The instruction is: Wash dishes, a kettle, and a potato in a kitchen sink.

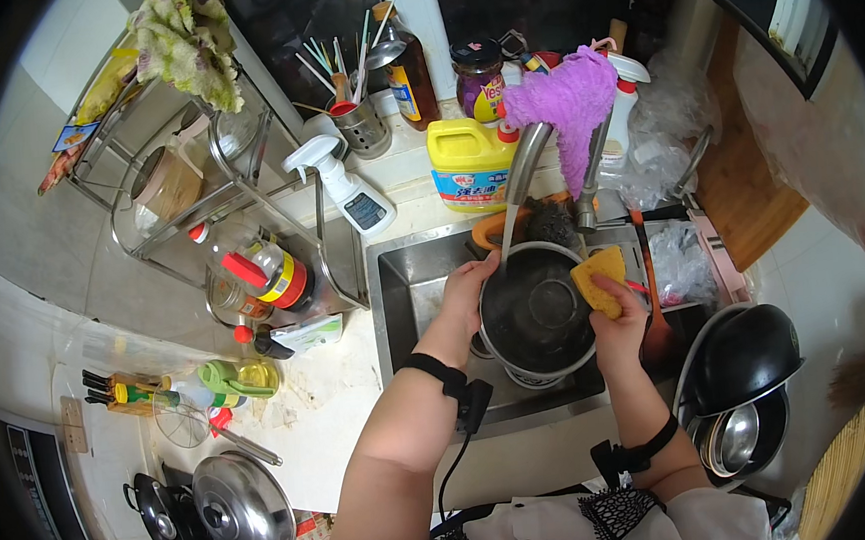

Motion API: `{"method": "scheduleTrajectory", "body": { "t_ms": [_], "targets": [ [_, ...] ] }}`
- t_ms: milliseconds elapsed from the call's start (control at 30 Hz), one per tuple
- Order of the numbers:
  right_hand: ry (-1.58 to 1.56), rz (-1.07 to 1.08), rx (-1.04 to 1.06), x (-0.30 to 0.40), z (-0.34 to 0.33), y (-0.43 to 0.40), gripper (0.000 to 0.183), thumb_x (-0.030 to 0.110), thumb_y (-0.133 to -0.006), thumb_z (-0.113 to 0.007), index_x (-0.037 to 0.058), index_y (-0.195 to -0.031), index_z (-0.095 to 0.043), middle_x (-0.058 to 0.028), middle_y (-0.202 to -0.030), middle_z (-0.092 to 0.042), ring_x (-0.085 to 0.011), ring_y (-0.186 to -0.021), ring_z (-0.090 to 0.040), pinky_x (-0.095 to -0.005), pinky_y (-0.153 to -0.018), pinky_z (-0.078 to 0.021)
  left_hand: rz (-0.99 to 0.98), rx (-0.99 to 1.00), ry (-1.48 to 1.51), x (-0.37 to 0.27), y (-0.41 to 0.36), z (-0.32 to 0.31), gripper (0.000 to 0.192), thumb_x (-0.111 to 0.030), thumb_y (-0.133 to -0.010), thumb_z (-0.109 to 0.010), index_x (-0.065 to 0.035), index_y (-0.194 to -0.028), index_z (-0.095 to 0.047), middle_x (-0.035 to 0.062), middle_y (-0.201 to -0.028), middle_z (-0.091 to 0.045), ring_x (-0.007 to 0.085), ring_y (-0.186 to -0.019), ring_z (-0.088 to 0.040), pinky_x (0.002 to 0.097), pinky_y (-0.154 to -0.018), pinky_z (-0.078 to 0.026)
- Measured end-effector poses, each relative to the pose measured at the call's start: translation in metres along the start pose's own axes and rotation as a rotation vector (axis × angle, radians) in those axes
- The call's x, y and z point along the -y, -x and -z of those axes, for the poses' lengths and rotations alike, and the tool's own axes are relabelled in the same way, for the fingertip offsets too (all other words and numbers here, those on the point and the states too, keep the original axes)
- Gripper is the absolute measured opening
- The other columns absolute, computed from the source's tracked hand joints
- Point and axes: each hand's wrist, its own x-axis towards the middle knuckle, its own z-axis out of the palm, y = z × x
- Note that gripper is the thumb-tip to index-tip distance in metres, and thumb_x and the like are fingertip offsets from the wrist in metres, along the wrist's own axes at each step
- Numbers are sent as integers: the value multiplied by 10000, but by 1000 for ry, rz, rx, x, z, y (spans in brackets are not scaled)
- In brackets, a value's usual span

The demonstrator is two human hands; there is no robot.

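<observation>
My left hand [470,288] grips the left rim of a round pot [539,338] with a dark inside and a pale outer wall. The pot is tilted with its mouth towards me, over a stainless steel sink [411,268]. In my right hand [623,321] is a yellow sponge [600,277], pinched at the pot's right rim. A stream of water [508,234] runs from the curved metal faucet [527,165] down to the pot's far left edge. The pot hides much of the sink's floor.
A purple cloth [575,106] hangs over the faucet. Behind the sink stand a yellow detergent jug [470,166] and a white spray bottle [348,189]. On the right are black pans [747,361] and a wooden board [742,173]; a metal rack [246,181] is on the left.
</observation>
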Motion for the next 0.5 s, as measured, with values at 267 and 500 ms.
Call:
{"method": "scheduleTrajectory", "body": {
  "t_ms": [267,500],
  "targets": [
    [-27,-31,17,0,-9,7,487,-186,-614,-447,-20,-1034,-631,-100,-1049,-585,-196,-1034,-559,-269,-913,-413,-810,-322,-1057,20,-21,-7,135,-165,-847,-603,-69,-942,-619,110,-702,-556,236,-686,-587,365,-597,-458],
    [-195,-175,-114,-10,-1,8,542,-198,-623,-445,-6,-1104,-601,-91,-1135,-573,-193,-1081,-540,-270,-947,-388,-1025,-126,-1739,-6,5,-42,213,-83,-812,-530,-76,-1011,-606,102,-934,-560,282,-915,-563,399,-709,-494]
  ]
}}
